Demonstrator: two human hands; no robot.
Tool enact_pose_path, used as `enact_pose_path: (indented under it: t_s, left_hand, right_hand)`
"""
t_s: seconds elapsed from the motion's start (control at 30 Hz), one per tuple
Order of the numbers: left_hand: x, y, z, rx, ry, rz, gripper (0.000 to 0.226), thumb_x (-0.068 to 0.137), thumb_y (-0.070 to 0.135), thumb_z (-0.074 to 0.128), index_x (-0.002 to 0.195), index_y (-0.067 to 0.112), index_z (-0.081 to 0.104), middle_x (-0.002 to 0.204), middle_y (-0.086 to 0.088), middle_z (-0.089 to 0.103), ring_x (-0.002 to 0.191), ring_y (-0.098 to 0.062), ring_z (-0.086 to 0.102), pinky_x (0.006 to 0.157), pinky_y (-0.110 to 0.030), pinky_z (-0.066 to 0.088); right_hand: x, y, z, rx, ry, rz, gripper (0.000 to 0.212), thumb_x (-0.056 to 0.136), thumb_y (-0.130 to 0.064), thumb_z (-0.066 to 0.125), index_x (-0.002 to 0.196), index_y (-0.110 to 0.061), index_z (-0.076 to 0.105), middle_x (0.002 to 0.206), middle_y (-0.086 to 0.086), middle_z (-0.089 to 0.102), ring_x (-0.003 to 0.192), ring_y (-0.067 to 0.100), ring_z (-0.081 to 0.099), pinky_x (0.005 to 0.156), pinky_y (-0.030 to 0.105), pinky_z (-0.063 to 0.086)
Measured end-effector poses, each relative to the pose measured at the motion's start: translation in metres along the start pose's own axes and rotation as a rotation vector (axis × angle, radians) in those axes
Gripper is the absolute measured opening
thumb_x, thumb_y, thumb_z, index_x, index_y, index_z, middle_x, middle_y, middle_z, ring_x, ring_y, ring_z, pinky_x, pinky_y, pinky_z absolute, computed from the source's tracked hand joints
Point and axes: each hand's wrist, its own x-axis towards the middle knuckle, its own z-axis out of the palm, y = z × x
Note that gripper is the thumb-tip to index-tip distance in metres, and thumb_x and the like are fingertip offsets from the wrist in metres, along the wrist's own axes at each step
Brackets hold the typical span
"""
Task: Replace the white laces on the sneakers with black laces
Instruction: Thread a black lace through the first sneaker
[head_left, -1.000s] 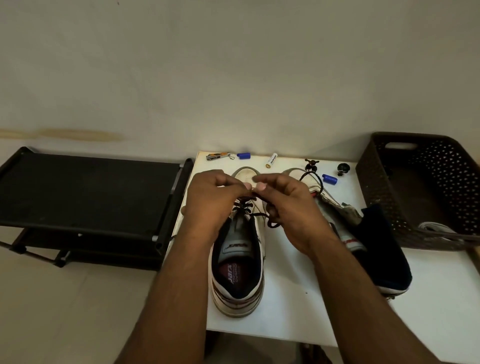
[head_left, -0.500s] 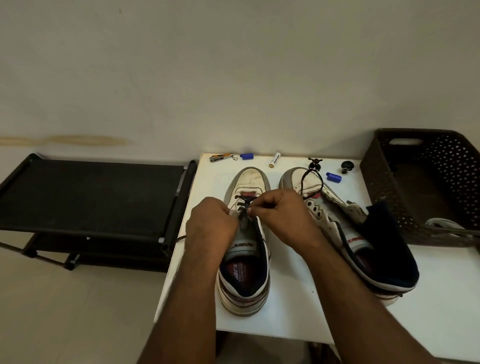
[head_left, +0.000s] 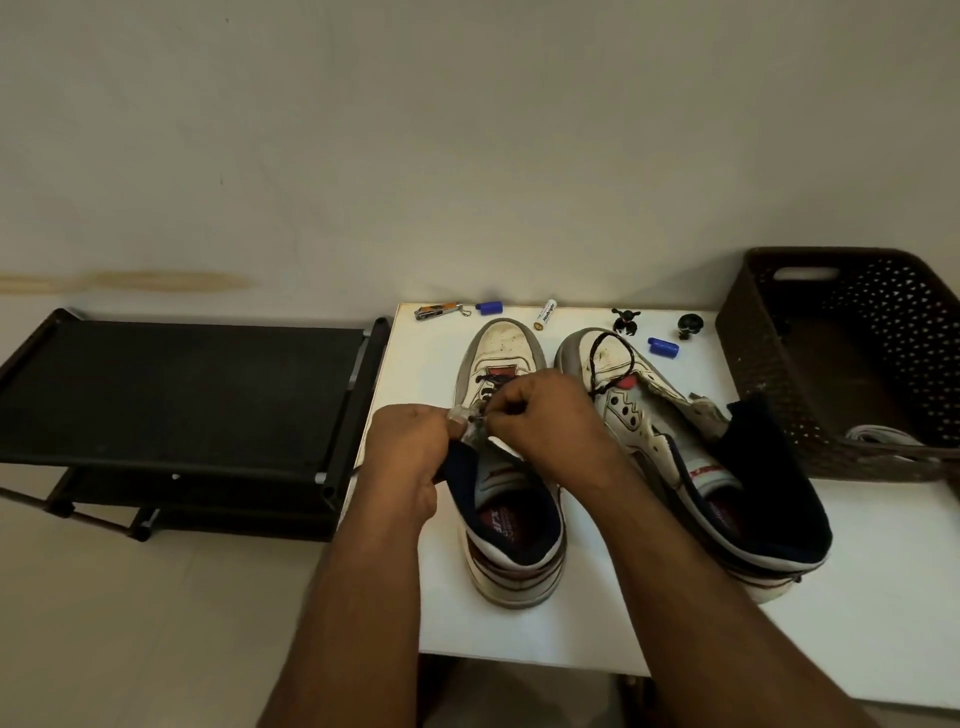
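Note:
Two white sneakers stand on a white table (head_left: 519, 639), toes toward the wall. The left sneaker (head_left: 511, 535) has a black lace (head_left: 487, 387) threaded through its lowest eyelets. My left hand (head_left: 410, 447) pinches the sneaker's left eyelet flap. My right hand (head_left: 545, 415) pinches the black lace's end at that flap, fingers closed. The right sneaker (head_left: 675, 447) lies splayed open, with a loose black lace (head_left: 615, 358) draped over its toe. White laces (head_left: 883, 434) lie in the brown basket.
A brown perforated basket (head_left: 779, 395) stands on the table at the right. Along the table's far edge lie a nail clipper (head_left: 439, 312), two blue caps (head_left: 489, 307), a battery (head_left: 545, 314) and small black figures (head_left: 626, 321). A black rack (head_left: 182, 395) stands left of the table.
Both hands have come down from above the toe to the left sneaker's eyelets. The view has tilted so the sneakers' toes now show.

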Motion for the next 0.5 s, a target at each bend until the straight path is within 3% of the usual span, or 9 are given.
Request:
enact_pose_path:
  t_s: [0.33, 0.47, 0.5]
  left_hand:
    - [0.0002, -0.0014, 0.0038, -0.050, -0.001, -0.007, 0.016, 0.084, -0.006, 0.062, 0.074, 0.007, 0.066, 0.076, -0.014, 0.066, 0.066, -0.024, 0.061, 0.054, -0.028, 0.050]
    - [-0.0021, -0.0029, 0.0059, 0.015, 0.038, 0.052, 0.021, 0.085, -0.003, 0.065, 0.069, 0.010, 0.065, 0.083, -0.017, 0.068, 0.077, -0.030, 0.065, 0.074, -0.040, 0.056]
    - [-0.0029, -0.0023, 0.0056, 0.022, 0.030, 0.065, 0.021, 0.085, -0.002, 0.065, 0.069, 0.010, 0.065, 0.082, -0.016, 0.068, 0.077, -0.030, 0.065, 0.074, -0.040, 0.056]
  right_hand:
    - [0.0013, -0.0029, -0.0018, -0.205, -0.039, -0.042, 0.016, 0.084, -0.022, 0.064, 0.093, -0.019, 0.076, 0.091, 0.002, 0.073, 0.084, 0.017, 0.065, 0.082, 0.034, 0.054]
    - [0.0016, -0.0076, -0.0008, -0.295, -0.085, -0.113, 0.020, 0.087, -0.020, 0.058, 0.096, -0.018, 0.076, 0.091, 0.005, 0.070, 0.083, 0.020, 0.063, 0.078, 0.033, 0.054]
    - [0.0017, -0.0077, -0.0005, -0.293, -0.099, -0.133, 0.021, 0.088, -0.018, 0.057, 0.098, -0.018, 0.076, 0.092, 0.005, 0.069, 0.083, 0.020, 0.062, 0.077, 0.032, 0.053]
